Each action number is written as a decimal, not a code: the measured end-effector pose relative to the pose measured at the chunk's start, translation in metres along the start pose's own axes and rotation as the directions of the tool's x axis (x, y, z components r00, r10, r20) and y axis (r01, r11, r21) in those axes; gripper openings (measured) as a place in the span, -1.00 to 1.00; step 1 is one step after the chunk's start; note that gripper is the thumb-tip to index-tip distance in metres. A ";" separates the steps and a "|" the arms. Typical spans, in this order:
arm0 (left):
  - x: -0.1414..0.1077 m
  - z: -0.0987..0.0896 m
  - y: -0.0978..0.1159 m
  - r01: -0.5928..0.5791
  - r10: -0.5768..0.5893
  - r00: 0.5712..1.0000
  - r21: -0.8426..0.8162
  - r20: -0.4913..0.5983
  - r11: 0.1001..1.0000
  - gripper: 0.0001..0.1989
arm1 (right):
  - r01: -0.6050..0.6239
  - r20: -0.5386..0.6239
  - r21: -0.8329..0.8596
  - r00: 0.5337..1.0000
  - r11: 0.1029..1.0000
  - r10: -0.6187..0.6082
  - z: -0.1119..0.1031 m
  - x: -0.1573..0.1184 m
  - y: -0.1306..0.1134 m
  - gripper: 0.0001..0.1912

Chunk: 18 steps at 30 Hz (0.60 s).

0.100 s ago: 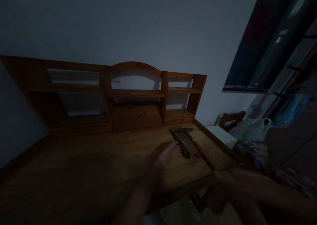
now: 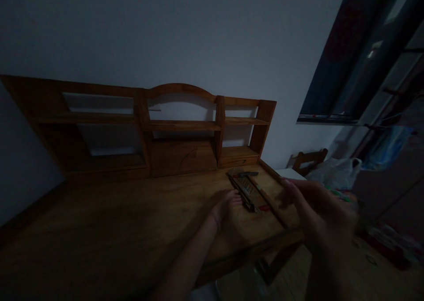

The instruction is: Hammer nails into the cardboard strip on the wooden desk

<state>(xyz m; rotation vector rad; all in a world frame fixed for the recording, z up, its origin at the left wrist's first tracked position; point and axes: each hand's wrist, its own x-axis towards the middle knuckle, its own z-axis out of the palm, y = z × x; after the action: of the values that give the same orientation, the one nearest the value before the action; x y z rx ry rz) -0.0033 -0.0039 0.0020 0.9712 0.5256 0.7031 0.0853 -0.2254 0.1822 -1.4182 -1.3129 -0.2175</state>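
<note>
My left hand (image 2: pixel 229 201) rests on the wooden desk (image 2: pixel 149 217), fingers stretched toward a folded brown piece (image 2: pixel 247 190) with red patches and a row of thin marks, perhaps cardboard. Its fingertips are at the near left edge of that piece; whether they press on it I cannot tell. Along the piece's right side lies a hammer (image 2: pixel 265 199), head at the far end and handle pointing toward the desk's front edge. My right hand (image 2: pixel 323 208) is raised over the right edge of the desk, its fingers bent and smeared by motion. Anything in it cannot be made out.
A wooden shelf unit (image 2: pixel 183 125) stands along the back of the desk against the wall. Beyond the right edge are a white surface (image 2: pixel 289 174), a chair (image 2: pixel 309 158) and a plastic bag (image 2: pixel 336 172). The room is dim.
My right hand has risen from below the desk's front edge to above its right side. My left hand, the hammer and the brown piece stay where they were.
</note>
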 end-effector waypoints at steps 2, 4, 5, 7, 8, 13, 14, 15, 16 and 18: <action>-0.001 0.000 0.002 0.037 -0.037 0.999 -0.012 0.008 0.999 -0.77 | -0.109 -0.026 -0.066 0.994 0.992 0.108 0.018 0.017 0.049 -0.66; 0.000 0.000 0.005 0.089 -0.089 0.996 -0.040 0.018 0.995 -0.78 | -0.191 0.096 -0.176 0.973 0.966 0.210 0.036 0.017 0.103 -0.56; 0.001 -0.001 0.006 0.115 -0.114 0.993 -0.052 0.022 0.992 -0.80 | -0.224 0.170 -0.199 0.951 0.954 0.259 0.045 0.012 0.127 -0.55; 0.003 -0.003 0.008 0.142 -0.140 0.990 -0.069 0.035 0.987 -0.83 | -0.231 0.283 -0.205 0.917 0.951 0.283 0.059 -0.004 0.165 -0.60; 0.004 -0.003 0.008 0.141 -0.138 0.990 -0.073 0.040 0.987 -0.83 | -0.210 0.303 -0.205 0.915 0.956 0.267 0.064 -0.012 0.178 -0.58; 0.015 -0.004 0.007 0.192 -0.193 0.981 -0.071 -0.010 0.979 -0.81 | -0.127 0.418 -0.228 0.883 0.965 0.215 0.067 -0.030 0.201 -0.50; 0.017 -0.003 0.007 0.199 -0.201 0.979 -0.066 -0.022 0.978 -0.80 | -0.120 0.425 -0.228 0.881 0.966 0.210 0.065 -0.029 0.203 -0.50; 0.018 -0.002 0.006 0.201 -0.203 0.978 -0.059 -0.035 0.978 -0.79 | -0.116 0.422 -0.234 0.882 0.965 0.209 0.064 -0.028 0.205 -0.51; 0.019 -0.001 0.006 0.197 -0.200 0.979 -0.050 -0.046 0.979 -0.79 | -0.115 0.415 -0.245 0.885 0.963 0.211 0.063 -0.027 0.207 -0.51; 0.020 0.003 0.007 0.178 -0.179 0.981 -0.022 -0.069 0.984 -0.78 | -0.123 0.394 -0.273 0.890 0.954 0.228 0.063 -0.027 0.211 -0.54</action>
<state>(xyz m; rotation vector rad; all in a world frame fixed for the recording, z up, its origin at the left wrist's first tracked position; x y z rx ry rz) 0.0102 0.0115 0.0075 0.8743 0.6603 0.5807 0.2072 -0.1375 0.0187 -1.8582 -1.5314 0.0636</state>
